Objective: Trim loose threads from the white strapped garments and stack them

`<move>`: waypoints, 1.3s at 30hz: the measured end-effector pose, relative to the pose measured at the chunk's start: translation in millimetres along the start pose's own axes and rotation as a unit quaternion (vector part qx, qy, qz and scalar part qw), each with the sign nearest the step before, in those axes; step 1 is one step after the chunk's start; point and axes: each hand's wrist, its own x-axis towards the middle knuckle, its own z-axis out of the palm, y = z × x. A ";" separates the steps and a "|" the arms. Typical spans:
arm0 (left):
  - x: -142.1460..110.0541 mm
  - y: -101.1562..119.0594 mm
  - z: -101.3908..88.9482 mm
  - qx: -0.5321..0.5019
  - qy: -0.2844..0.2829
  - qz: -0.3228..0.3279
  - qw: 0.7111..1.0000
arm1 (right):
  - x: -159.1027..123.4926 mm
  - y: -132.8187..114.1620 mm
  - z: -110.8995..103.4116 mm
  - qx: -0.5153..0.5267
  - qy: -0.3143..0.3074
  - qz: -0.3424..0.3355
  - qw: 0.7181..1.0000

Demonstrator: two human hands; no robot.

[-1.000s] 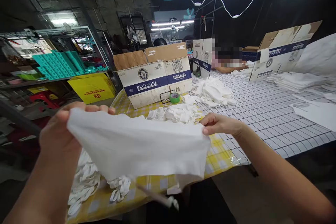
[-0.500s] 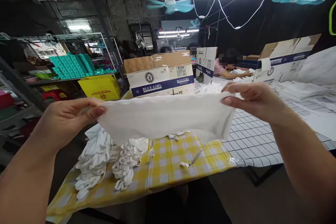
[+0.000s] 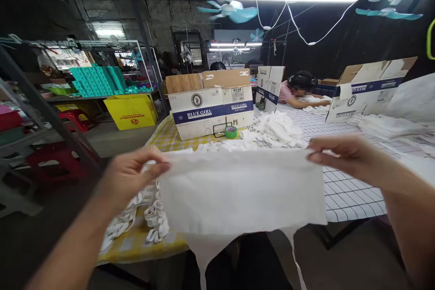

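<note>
My left hand (image 3: 134, 179) and my right hand (image 3: 346, 158) pinch the two upper corners of a white cloth piece (image 3: 243, 190) between thumb and fingers. It hangs spread out between them, its top edge nearly level. Two narrow strips dangle from its lower edge towards my lap. Beyond my left wrist, partly covered by arm and cloth, lie bunches of white looped fabric strips (image 3: 157, 219) on the yellow checked tablecloth (image 3: 142, 249). The hanging cloth hides most of the near table.
Behind the cloth stand a BLUE GIRL carton (image 3: 210, 108), a roll of green tape (image 3: 231, 132) and a heap of white fabric (image 3: 278, 129). Another carton (image 3: 370, 86) stands at right on the grid-patterned cloth (image 3: 353, 195). A co-worker (image 3: 295, 90) leans over the far table.
Both hands have lowered the white cloth towards me. It now hangs down more fully, with its dangling strips showing. The carton's base and the green tape have come into view.
</note>
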 end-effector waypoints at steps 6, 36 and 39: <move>-38.4 -109.1 134.1 0.015 -0.176 -0.149 0.973 | -0.5 124.9 111.0 -0.013 -0.186 0.162 0.969; -2.8 -201.8 207.2 -0.033 -0.132 -0.245 0.960 | 33.0 244.5 199.9 0.010 -0.026 0.272 0.962; -2.6 -198.7 204.9 -0.092 -0.151 -0.277 0.944 | 32.3 242.4 194.8 0.037 -0.038 0.267 0.962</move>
